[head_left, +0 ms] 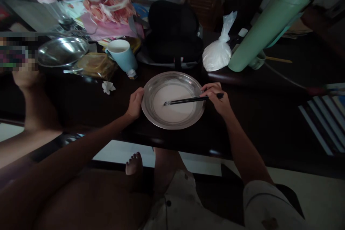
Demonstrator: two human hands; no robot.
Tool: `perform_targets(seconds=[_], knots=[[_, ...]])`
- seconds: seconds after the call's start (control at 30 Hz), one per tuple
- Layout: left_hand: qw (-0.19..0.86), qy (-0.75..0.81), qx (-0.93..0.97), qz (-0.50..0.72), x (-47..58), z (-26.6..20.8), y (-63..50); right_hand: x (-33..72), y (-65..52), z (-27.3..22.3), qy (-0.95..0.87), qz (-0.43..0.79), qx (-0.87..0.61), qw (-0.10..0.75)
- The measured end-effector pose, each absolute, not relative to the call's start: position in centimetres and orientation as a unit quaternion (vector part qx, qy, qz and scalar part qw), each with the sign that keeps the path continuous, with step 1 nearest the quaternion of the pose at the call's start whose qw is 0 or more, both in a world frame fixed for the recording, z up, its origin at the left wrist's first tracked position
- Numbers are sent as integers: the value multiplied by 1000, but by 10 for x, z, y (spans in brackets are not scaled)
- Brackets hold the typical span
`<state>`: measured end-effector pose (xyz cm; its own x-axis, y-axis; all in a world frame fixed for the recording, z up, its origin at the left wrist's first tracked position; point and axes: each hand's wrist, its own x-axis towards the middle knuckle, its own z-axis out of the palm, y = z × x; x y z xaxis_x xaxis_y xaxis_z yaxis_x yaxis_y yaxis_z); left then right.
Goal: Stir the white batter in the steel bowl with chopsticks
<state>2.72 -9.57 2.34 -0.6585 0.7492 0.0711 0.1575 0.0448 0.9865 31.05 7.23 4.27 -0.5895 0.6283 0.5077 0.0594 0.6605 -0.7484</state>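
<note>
A round metal basin (pixel 147 113) stands on the dark table, with a whitish layer (pixel 172 113) covering its bottom; I cannot tell if it is liquid or batter. My left hand (pixel 135 103) grips the basin's left rim. In my right hand (pixel 217 97), at the right rim, is a pair of black chopsticks (pixel 185 100). They slant leftward over the basin, and their tips, coated with white stuff, touch the whitish layer near its middle.
Behind the basin stand a light blue mug (pixel 122 55), a black case (pixel 174 32), a tied bag of white powder (pixel 217 55) and a tall green thermos (pixel 265 32). Leftward are a shiny metal bowl (pixel 63 52), crumpled tissue (pixel 108 87) and another person's hand (pixel 28 75).
</note>
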Motion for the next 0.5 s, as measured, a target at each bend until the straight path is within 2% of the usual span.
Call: perform_targets(seconds=[0.23, 0.4, 0.5], knots=[[237, 694, 309, 606, 33, 32, -95, 315, 77, 44, -775, 346, -255, 463], [221, 708, 300, 599, 35, 32, -96, 311, 74, 42, -819, 350, -212, 402], [214, 717, 295, 594, 35, 30, -96, 312, 77, 42, -813, 341, -232, 412]])
